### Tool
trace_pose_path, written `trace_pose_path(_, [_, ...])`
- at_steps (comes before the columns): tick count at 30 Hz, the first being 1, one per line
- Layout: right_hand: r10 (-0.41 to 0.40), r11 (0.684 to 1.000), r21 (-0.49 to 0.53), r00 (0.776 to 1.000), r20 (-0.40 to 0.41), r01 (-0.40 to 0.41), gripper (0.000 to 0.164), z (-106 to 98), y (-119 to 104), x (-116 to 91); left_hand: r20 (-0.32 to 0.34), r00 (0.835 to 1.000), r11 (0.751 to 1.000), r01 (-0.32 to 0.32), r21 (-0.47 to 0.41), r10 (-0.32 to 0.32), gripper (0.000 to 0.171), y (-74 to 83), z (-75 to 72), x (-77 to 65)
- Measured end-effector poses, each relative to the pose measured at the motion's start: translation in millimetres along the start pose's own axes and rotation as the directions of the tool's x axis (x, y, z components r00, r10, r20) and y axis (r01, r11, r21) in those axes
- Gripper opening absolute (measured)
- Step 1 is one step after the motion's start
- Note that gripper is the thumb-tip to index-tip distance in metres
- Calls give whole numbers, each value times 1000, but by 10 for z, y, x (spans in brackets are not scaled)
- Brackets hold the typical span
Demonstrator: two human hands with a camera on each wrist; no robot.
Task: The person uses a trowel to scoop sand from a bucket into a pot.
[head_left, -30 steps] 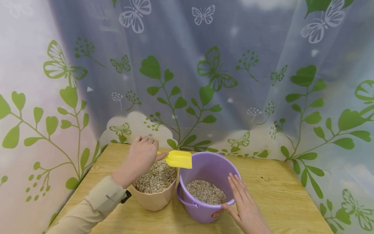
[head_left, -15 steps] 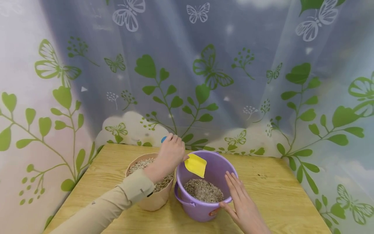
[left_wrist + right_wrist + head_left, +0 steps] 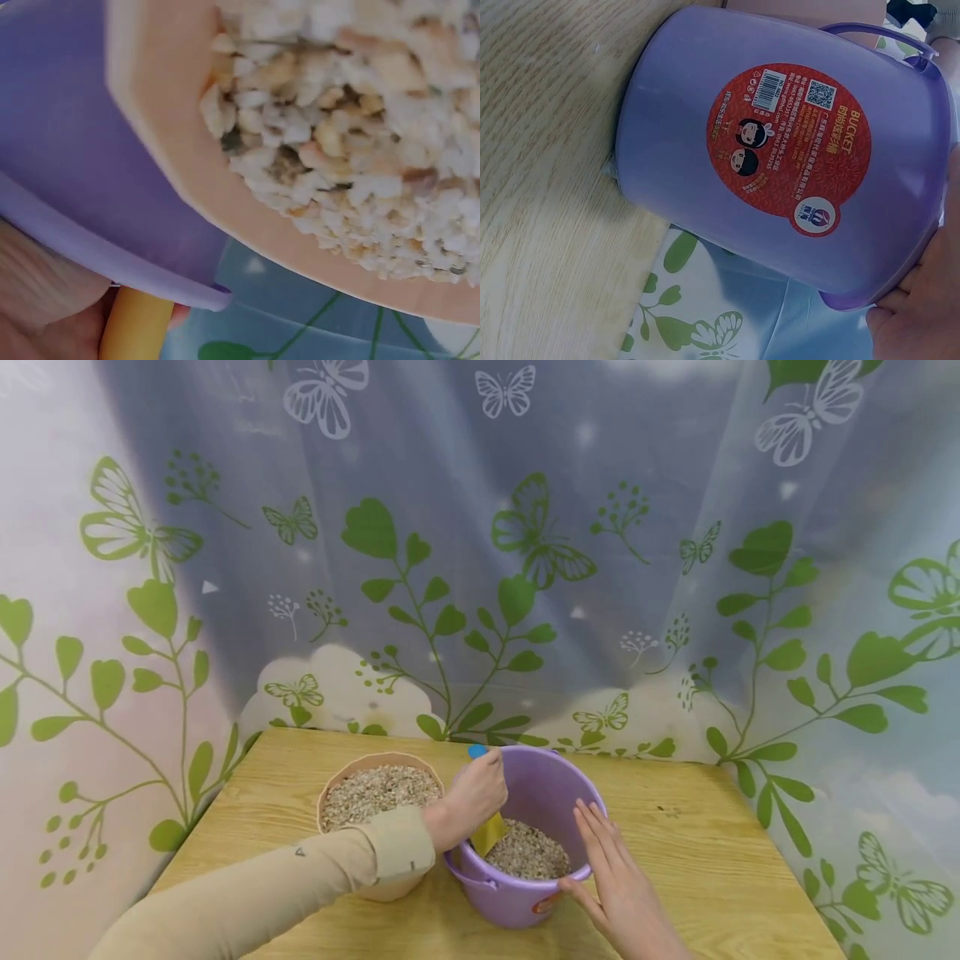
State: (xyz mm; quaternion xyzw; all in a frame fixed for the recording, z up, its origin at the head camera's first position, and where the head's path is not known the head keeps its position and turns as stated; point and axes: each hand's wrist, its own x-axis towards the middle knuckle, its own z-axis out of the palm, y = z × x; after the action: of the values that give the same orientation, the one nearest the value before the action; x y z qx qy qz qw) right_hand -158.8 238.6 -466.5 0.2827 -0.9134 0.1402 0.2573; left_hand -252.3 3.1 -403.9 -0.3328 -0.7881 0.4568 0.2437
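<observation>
My left hand (image 3: 476,789) grips the handle of a yellow toy shovel (image 3: 489,837) with a blue end (image 3: 477,750), over the left side of a purple bucket (image 3: 551,777). The blade points down inside the bucket, close to the gravel (image 3: 534,852) at its bottom. In the left wrist view, part of the yellow handle (image 3: 135,326) shows past the bucket rim; the blade is hidden there. My right hand (image 3: 622,889) rests straight fingers against the bucket's right rim, thumb at the near edge. The right wrist view shows the bucket's red label (image 3: 791,150).
A peach flowerpot (image 3: 393,889) filled with pale gravel (image 3: 378,789) stands left of the bucket, partly behind my left sleeve (image 3: 300,881). Both stand on a wooden table (image 3: 720,860). A curtain (image 3: 637,443) printed with leaves and butterflies hangs around the table's back and sides.
My left hand has moved right from above the flowerpot to the bucket, tipping the shovel from level to blade down inside it. My right hand stays at the bucket rim.
</observation>
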Motion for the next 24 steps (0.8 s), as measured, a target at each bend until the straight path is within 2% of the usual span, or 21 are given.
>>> trace_pose_path(3, [4,1000,-3,1000,13,-4,81,3,1,0,29,999,999,-31,27,30,26,35,-11,16])
trace_pose_path(12, [-17,1000,2,999,-40,17,78,-6,14,1,115,985,987,-138,88,128,26,85,-49,111])
trace_pose_path(20, [-16,1000,-10,999,-30,16,78,-15,0,-2,126,979,982,-170,89,158,29,151,51,228])
trace_pose_path(24, [-27,1000,-4,999,-25,27,79,-14,1,6,85,982,983,-175,55,170,27,185,109,254])
